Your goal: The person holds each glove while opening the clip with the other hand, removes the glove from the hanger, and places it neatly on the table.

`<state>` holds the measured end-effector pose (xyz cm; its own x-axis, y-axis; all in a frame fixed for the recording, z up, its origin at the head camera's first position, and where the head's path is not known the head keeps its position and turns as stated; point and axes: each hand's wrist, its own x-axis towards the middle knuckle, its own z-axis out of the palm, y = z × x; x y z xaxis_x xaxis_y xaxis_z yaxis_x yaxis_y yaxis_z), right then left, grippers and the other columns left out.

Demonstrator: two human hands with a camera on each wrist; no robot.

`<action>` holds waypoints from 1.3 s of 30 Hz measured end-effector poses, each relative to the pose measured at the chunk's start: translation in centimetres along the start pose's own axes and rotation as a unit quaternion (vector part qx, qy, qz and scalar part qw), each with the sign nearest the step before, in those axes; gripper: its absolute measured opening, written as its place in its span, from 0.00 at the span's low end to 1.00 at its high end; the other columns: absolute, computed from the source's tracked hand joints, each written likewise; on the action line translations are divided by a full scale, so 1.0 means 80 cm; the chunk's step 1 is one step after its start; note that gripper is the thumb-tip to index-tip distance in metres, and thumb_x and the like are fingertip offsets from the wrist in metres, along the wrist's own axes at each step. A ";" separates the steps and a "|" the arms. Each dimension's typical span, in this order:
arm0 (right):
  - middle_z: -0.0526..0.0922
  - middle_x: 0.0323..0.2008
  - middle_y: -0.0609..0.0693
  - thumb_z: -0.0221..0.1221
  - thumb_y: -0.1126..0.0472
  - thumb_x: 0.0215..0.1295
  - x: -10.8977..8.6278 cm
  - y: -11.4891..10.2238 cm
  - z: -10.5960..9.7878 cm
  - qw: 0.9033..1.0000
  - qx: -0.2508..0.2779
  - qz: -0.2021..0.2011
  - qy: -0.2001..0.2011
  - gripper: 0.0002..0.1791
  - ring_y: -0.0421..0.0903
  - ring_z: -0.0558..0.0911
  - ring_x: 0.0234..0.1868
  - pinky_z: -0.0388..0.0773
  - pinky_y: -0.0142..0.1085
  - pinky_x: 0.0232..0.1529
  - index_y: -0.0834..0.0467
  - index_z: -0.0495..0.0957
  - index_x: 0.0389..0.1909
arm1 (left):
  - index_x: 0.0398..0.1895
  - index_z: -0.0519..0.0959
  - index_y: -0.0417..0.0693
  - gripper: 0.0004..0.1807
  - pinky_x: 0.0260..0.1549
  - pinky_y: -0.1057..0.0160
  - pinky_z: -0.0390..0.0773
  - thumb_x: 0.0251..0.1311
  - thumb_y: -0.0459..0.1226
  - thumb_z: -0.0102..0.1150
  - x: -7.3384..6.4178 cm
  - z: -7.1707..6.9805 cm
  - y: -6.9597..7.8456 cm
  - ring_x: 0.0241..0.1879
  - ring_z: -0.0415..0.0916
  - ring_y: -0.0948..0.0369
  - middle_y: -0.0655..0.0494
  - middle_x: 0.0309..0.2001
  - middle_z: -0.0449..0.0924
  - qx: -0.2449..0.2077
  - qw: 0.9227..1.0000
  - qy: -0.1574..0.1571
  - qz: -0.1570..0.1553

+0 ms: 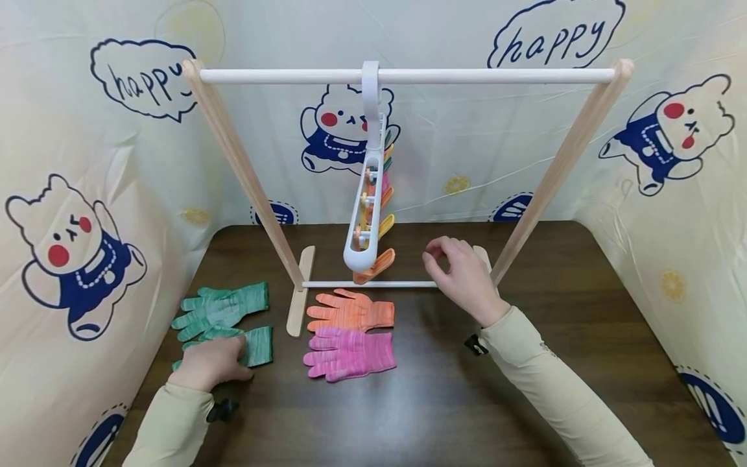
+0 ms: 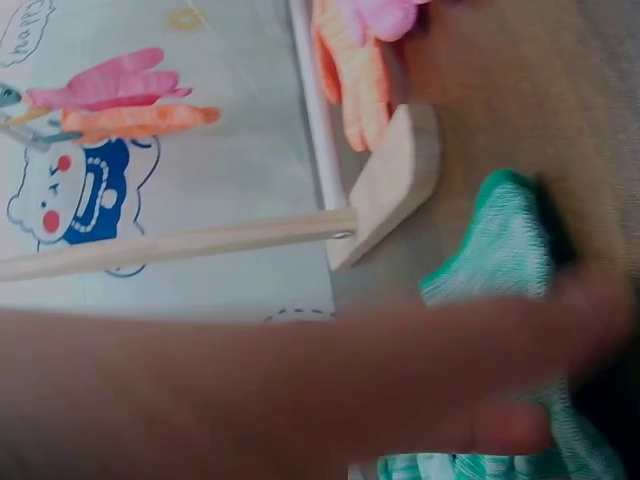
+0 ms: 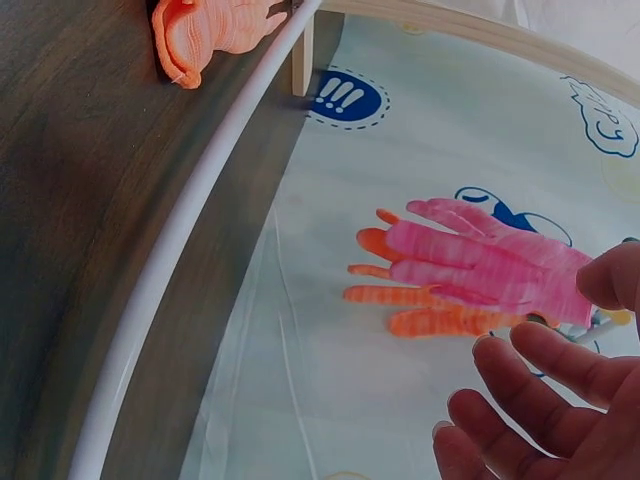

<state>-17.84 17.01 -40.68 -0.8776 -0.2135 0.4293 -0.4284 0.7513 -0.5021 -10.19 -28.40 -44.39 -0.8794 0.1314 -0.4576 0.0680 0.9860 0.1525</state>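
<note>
Perhaps the upper green glove risked being dragged along if the lower green glove was lifted, their edges seeming to touch at the head view's lower left. Whether the latter was gripped by the left hand, laid over it, could not be told. Nothing was held by the right hand, loosely curved right of centre. A hanging pink glove, barely made out behind the hanger there, was plainly shown by the right wrist view.
</note>
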 end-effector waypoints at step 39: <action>0.83 0.35 0.49 0.59 0.51 0.75 -0.006 0.003 0.002 1.000 -0.010 0.021 -0.013 0.13 0.49 0.78 0.37 0.75 0.43 0.39 0.56 0.83 0.45 | 0.77 0.64 0.41 0.36 0.32 0.39 0.81 0.68 0.39 0.63 0.049 -0.007 0.000 0.52 0.79 0.32 0.22 0.60 0.74 0.035 0.998 0.034 0.035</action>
<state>-17.57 17.16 -41.14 -0.9002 -0.1975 0.3882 -0.3866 0.7728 -0.5033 -13.89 -27.97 -45.71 -0.9011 0.1944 -0.3876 0.1601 0.9799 0.1192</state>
